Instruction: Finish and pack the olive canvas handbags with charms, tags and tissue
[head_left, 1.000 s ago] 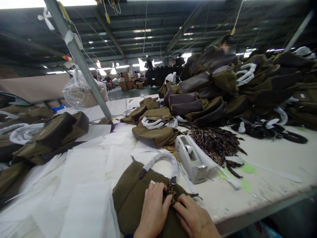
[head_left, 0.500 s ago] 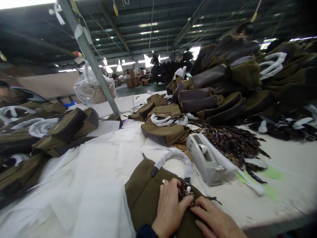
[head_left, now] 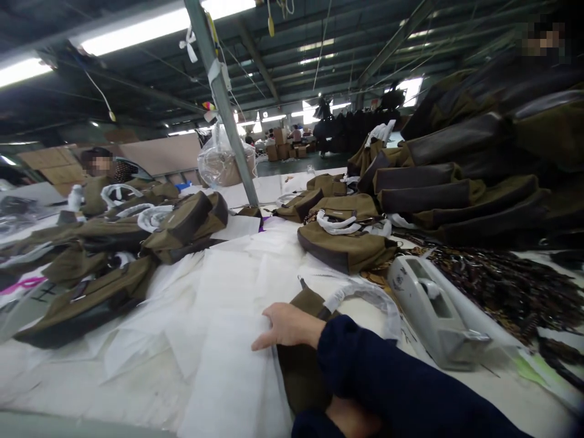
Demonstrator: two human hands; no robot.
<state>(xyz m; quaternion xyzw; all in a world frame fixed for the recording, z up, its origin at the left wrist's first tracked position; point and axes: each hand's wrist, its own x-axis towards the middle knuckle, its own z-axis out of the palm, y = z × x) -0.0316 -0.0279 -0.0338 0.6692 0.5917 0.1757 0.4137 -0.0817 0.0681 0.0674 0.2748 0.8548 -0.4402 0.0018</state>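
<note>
Grip standing apart: right hand (head_left: 287, 325) overlying edge of white sheets (head_left: 223, 365); left hand (head_left: 351, 417) hiding partly, grip cannot tell; one olive handbag (head_left: 298, 377) lying beneath; tabletop (head_left: 104, 377) offering room leftward.

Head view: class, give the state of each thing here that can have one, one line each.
Right hand: open, thumb and fingers parted, at the white sheets
Left hand: mostly hidden behind the right sleeve; state unclear
Nearest bag: lying down, partly covered by the sleeve
Its handle: wrapped, arched
White sheets: overlapping, loosely spread
Tape dispenser: standing, no hand on it
Bags at right: heaped
Ceiling lamp: lit
</note>
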